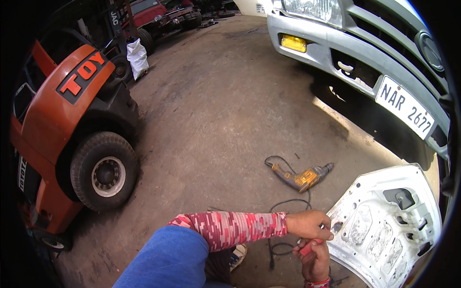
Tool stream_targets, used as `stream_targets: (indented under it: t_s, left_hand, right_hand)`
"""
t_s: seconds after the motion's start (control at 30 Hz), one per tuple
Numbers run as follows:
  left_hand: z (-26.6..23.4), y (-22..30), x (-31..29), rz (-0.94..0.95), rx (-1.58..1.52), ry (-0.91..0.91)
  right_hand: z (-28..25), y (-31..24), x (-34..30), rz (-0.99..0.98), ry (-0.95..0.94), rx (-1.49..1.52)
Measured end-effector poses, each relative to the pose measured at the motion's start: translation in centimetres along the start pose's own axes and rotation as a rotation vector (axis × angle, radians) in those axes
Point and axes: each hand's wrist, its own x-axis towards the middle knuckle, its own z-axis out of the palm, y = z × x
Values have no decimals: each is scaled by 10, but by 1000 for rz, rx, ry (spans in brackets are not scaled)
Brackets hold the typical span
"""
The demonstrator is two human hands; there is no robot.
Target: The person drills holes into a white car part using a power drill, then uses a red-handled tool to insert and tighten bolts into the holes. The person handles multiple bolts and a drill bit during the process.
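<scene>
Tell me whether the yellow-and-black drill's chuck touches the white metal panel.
Apart. The head view shows bare floor between the drill's chuck and the nearest edge of the white metal panel.

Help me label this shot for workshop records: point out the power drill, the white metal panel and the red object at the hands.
Power drill [306, 179], head view: on its yellow casing.
White metal panel [385, 219], head view: near its middle.
Red object [308, 248], head view: on its exposed side.
</scene>
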Motion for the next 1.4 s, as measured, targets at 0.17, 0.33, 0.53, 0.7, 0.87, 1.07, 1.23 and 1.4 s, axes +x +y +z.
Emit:
stream_targets:
  t_s: [0.17,0.33,0.53,0.7,0.87,1.07,1.23,1.4]
  left_hand:
    - [-3,10,-5,-98,-33,-53]
    - [-3,11,-7,-59,-86,-14]
    - [-6,19,-10,-16,18,64]
    - [-13,29,-11,45,141,97]
    - [-15,29,-12,-54,100,70]
    - [-13,18,-8,77,174,71]
    - [-13,12,-3,74,29,46]
    - [-10,14,-1,104,5,72]
  right_hand:
    - [8,1,-4,-66,22,22]
    - [6,-2,-8,-40,-3,17]
    - [9,-6,-10,-144,-44,-106]
    - [14,-13,-12,-168,-12,-164]
    - [14,-8,-9,-143,-34,-97]
    - [14,7,-2,-306,157,-249]
    - [11,-4,-11,-180,66,-174]
    - [16,-9,-14,-204,100,-123]
